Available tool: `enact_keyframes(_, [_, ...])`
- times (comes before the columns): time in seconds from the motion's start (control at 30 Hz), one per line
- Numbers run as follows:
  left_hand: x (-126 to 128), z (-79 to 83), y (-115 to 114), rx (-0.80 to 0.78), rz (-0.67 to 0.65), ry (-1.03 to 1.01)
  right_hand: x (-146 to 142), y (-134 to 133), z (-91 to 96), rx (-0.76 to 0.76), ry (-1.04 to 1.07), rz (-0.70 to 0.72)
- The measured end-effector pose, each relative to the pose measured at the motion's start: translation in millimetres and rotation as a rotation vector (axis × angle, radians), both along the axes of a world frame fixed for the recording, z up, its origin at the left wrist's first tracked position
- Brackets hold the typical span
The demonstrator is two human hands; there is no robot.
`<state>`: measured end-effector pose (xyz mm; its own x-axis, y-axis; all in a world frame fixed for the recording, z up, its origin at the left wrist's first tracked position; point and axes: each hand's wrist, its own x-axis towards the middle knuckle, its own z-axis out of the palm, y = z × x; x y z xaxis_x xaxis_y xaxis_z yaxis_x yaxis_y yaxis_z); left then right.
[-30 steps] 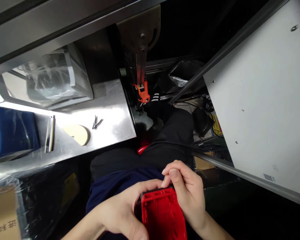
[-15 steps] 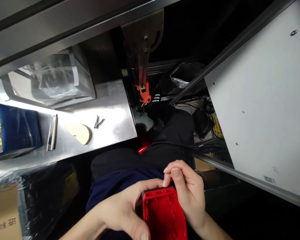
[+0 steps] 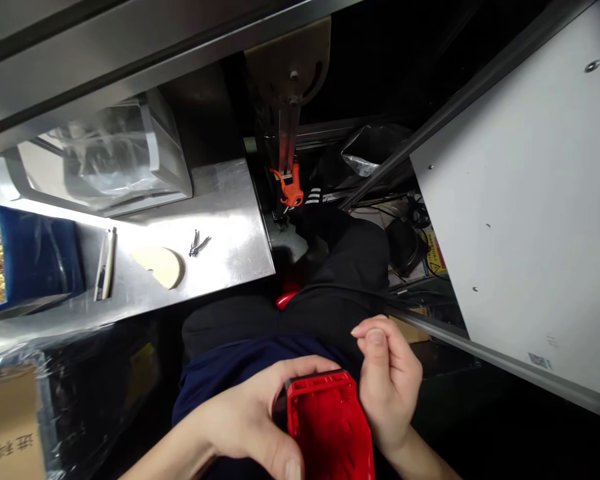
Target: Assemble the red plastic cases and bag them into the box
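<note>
A red plastic housing [image 3: 330,427], hollow like a shell with a black outer edge, sits low in the view over my lap. My left hand [image 3: 260,417] grips it from the left, thumb along the near side and fingers behind its top edge. On the other side is my right hand [image 3: 391,383], its fingers curled and the thumb pressed on the index finger. Whether anything small is in that pinch cannot be made out. The right hand's lower side lies close against the housing's right wall; contact is unclear.
On the metal bench [image 3: 230,200] at left lie nippers [image 3: 198,245], a cream half-round piece [image 3: 163,265] and a cutter-like tool [image 3: 105,265]. Behind them stand a blue bin [image 3: 43,257] of gold-coloured parts and a grey bin [image 3: 170,153]. An orange air gun [image 3: 293,190] hangs ahead; a white panel [image 3: 535,200] slants at right.
My right hand has moved right, and its fingertips have come away from the housing's top edge. My left hand keeps its grip, with the housing almost still.
</note>
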<state>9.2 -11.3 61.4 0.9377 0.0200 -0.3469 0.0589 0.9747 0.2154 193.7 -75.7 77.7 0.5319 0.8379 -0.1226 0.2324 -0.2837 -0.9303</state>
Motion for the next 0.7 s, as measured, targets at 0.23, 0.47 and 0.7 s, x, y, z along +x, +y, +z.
enact_keyframes(0.23, [4, 4.1, 2, -0.027, -0.029, 0.015, 24, 19, 8.6, -0.003, 0.104, 0.269])
enact_keyframes(0.47, [12, 15.4, 3, 0.104, -0.070, 0.017, 38, 44, 28.8, -0.210, 0.339, 0.802])
enact_keyframes(0.7, [15, 23.0, 5, 0.296, -0.065, -0.012, 43, 61, 38.0, -0.244, 0.359, 1.101])
